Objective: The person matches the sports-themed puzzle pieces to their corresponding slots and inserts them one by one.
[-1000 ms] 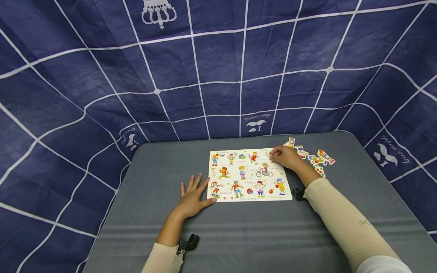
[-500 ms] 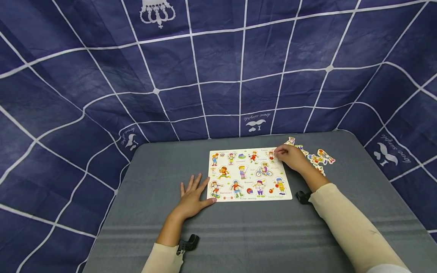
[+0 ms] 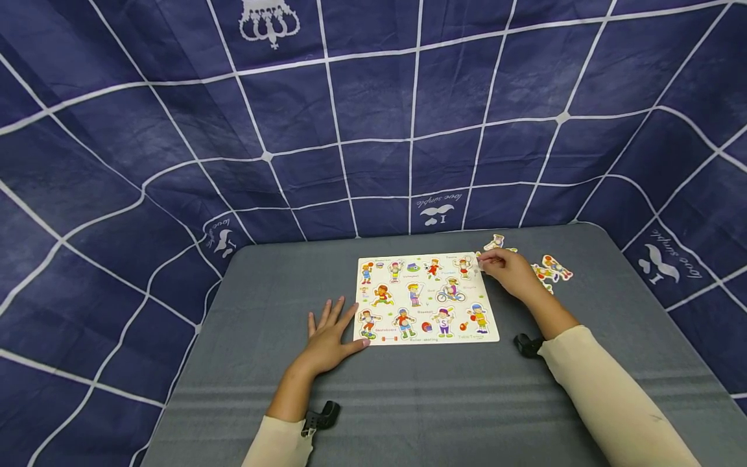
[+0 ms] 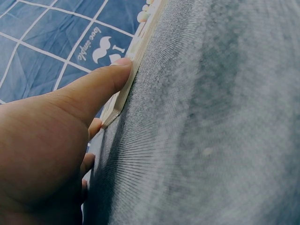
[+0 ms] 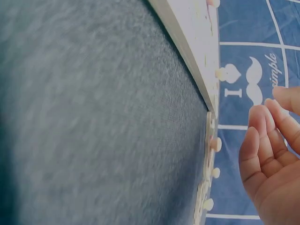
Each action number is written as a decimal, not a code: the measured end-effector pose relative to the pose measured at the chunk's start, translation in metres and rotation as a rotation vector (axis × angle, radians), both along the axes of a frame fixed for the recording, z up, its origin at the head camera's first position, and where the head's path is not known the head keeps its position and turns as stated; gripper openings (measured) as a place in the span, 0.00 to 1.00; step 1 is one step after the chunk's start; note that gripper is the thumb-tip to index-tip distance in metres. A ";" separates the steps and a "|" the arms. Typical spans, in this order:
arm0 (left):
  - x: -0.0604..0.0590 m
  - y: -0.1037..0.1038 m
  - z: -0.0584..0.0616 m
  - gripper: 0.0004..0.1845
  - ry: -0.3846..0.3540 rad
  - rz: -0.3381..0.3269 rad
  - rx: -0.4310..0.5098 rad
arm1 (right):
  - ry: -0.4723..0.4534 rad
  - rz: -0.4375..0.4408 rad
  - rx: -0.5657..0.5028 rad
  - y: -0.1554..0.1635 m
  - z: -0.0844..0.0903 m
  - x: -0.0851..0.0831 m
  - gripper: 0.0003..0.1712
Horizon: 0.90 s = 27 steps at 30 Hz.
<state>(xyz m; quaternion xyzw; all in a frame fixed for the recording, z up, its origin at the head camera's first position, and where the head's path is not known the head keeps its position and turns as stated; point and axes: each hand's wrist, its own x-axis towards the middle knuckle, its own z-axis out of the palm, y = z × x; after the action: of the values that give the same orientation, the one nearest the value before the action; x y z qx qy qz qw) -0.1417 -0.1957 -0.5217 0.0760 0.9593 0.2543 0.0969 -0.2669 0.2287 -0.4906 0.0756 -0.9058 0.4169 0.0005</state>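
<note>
Puzzle board (image 3: 426, 298) flat near the middle of the table (image 3: 262, 389), loose puzzle pieces (image 3: 551, 269) on the table just right of its far right corner. Left hand (image 3: 329, 337) flat on the table, thumb against the board's near left corner; right hand (image 3: 510, 272) at the board's far right edge, between board and loose pieces. Cloth backdrop (image 3: 373, 117) behind and around the table.

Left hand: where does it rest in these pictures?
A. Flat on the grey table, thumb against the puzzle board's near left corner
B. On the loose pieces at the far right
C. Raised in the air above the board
A: the left hand lies with straight fingers on the grey table, its thumb touching the puzzle board at its edge.
</note>
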 end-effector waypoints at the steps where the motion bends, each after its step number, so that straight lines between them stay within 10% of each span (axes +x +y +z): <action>1: 0.000 0.000 0.000 0.49 0.001 0.000 0.001 | 0.001 -0.003 -0.001 0.001 0.000 0.001 0.16; 27: 0.001 0.000 0.001 0.49 0.001 -0.007 0.006 | 0.101 -0.077 0.014 0.051 0.009 0.032 0.16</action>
<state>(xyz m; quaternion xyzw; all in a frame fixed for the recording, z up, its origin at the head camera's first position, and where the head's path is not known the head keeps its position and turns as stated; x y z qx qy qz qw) -0.1412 -0.1959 -0.5209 0.0799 0.9583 0.2568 0.0971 -0.2348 0.2800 -0.4820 0.0615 -0.9097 0.4060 0.0617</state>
